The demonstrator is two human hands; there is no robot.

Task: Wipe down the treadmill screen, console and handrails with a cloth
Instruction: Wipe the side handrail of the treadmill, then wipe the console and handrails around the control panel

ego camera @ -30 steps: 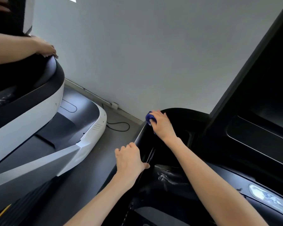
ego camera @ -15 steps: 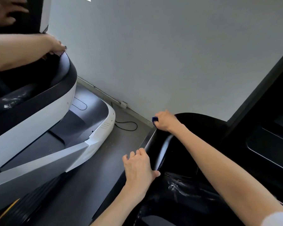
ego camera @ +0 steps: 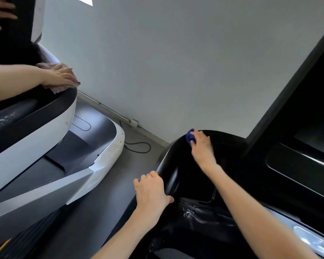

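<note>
Wiping far corner of black console rim (ego camera: 169, 163), right hand (ego camera: 202, 146) clenches blue cloth (ego camera: 190, 137), at 1 o'clock from left hand (ego camera: 151, 189) gripping rim's near edge. Rim runs 7 to 1 o'clock; screen (ego camera: 310, 101) lies 3 o'clock of cloth, right hand nearer.

We see a plain pale grey wall (ego camera: 176, 62) with a bright patch of light (ego camera: 85, 0) at its top edge. Below it lies a dark grey floor (ego camera: 105, 199). A thin conduit (ego camera: 105, 107) runs along the wall's foot to a small white box (ego camera: 134, 122), and a black cable (ego camera: 149, 146) loops on the floor beside a neighbouring white-and-black treadmill (ego camera: 110, 148).
</note>
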